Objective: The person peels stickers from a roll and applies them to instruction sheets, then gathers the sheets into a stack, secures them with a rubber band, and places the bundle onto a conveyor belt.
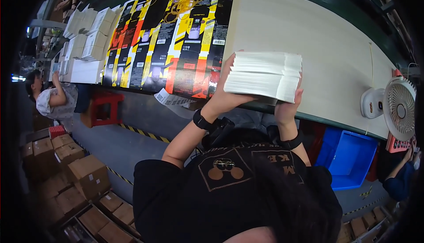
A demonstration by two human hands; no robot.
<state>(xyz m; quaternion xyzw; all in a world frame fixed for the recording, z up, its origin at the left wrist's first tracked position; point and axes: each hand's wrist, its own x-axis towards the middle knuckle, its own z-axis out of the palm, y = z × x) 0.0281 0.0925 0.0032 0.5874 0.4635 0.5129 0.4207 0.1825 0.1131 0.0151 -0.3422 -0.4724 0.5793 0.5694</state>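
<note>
Between my two hands I hold a thick stack of white folded paper pieces, raised over the front edge of the workbench. My left hand grips its left side, with the fingers partly behind the stack. On the other side, my right hand presses against the right end and lower corner. The layered edges of the paper face up toward me. To the left of the stack lies a printed sheet of flat box patterns in black, yellow, red and white.
Yellow rubber bands lie on the printed sheet. White stacks stand at the far left of the bench. A white fan is at right, above a blue bin. Cardboard boxes fill the lower left. Another person sits at left.
</note>
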